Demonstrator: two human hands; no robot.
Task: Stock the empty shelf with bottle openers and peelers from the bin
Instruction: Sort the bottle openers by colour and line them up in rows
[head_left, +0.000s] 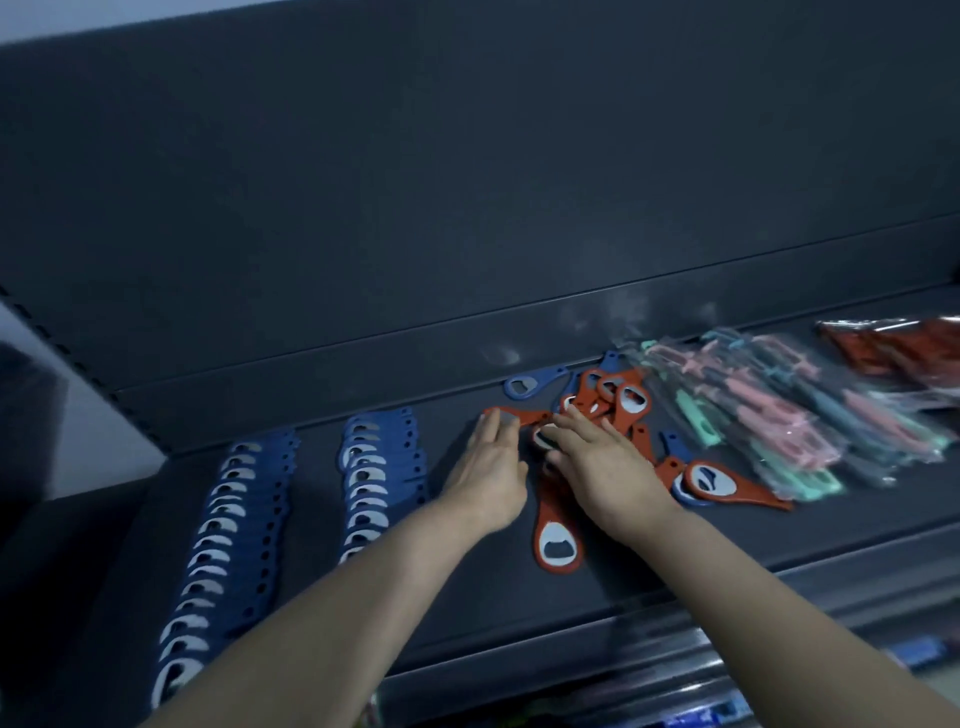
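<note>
Our bare forearms reach up onto the dark shelf (467, 597). Our left hand (491, 467) lies open, its straight fingertips touching a red opener (524, 417) at the left edge of the loose red opener pile (618, 400). Our right hand (602, 462) covers that pile; we cannot tell whether it pinches anything. Left of the pile run two overlapped rows of blue openers (234, 519). Right of the pile lie bagged peelers (769, 421).

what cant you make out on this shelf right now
Head view only:
- Packaged peelers: motion-blurred, uncountable.
- Red packets: cut by right edge, contents unclear.
- Red openers: partly under left hand and right hand; grip unclear.
- Bin: out of frame.
</note>
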